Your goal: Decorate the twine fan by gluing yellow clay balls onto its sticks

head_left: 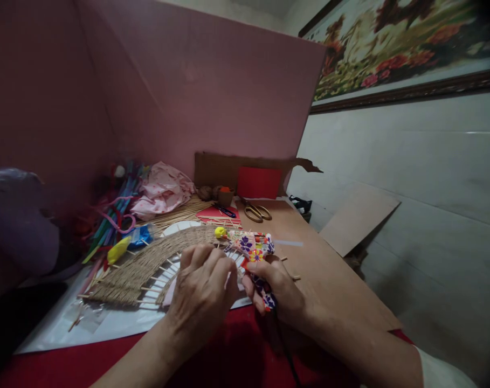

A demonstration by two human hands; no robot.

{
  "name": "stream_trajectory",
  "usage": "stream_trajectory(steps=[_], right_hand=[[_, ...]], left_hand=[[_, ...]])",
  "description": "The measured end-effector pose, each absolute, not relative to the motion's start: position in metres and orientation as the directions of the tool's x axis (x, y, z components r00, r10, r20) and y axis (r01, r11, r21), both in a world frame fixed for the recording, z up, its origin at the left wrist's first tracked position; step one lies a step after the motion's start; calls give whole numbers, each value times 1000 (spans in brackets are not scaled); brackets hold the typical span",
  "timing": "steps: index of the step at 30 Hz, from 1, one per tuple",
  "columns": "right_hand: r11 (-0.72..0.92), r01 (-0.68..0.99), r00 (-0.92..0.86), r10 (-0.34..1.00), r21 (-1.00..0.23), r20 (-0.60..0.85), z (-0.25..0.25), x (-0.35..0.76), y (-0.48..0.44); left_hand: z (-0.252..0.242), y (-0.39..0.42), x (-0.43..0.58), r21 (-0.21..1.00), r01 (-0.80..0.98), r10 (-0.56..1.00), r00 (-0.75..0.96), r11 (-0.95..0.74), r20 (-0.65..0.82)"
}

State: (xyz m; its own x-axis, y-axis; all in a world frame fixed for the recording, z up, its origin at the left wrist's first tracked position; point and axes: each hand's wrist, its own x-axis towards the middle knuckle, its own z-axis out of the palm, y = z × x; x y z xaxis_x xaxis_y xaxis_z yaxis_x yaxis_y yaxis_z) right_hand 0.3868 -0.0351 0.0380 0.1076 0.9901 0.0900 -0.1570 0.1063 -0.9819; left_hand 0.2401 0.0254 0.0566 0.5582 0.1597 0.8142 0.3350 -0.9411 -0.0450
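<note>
A woven fan-shaped piece [127, 277] of brown cord on thin wooden sticks lies across the table. My right hand [279, 283] is closed on flower-printed fabric [248, 243] at the right end of the woven piece, thumb on top. A tail of this fabric hangs below the fingers. My left hand [206, 285] is just left of it, over the inner edge of the weave, with its fingers curled together. Its fingertips face away, so what they hold, if anything, is hidden. A small yellow lump [220, 232] sits beyond the left hand.
Gold-handled scissors [257, 211] and a dark pen-like tool [225, 210] lie behind. Further back are a red card [259, 182] and a small pot [225, 195]. Pink cloth [164, 188], colourful pipe cleaners [121, 213] and a blue packet [140, 235] are at left. Brown board [329, 275] covers the right side.
</note>
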Motion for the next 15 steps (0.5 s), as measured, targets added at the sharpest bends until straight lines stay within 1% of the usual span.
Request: stream_trajectory(steps=[2,3,5,7,8,9,10,11,12,14,15], right_hand=[[96,-171,108,991,-980,79,40,389,-36],[97,-178,115,990,-979,77,41,389,-36],[89,-191,130,989,-978,65,43,390,-36],[74,-199,138,989,-977,47,44,392,-36],[68,-202,141,989,-977,40,45,393,-35],[65,-207,147,989,-976,35,45,394,-35],[60,-214,152,988,-975,28,46,394,-34],[55,-225,160,987,-973,19,46,395,-34],[51,-239,169,986,-970,10,47,395,-34],[47,-257,179,984,-965,1,47,395,-34],[50,-257,181,983,-965,2,47,395,-34]], left_hand=[[61,22,237,61,299,224,547,-952,807],[63,20,236,108,246,232,558,-963,797],[60,13,236,179,77,189,595,-981,781],[51,6,240,238,-115,106,654,-964,749],[44,2,242,285,-197,68,702,-938,709],[35,0,244,356,-277,13,774,-892,633],[27,-2,246,458,-329,-50,852,-826,521],[20,-3,247,570,-376,-126,894,-731,429],[14,-4,247,685,-361,-154,926,-633,345],[9,-4,244,864,-212,-54,976,-457,210],[9,-4,241,912,-136,16,988,-387,154]])
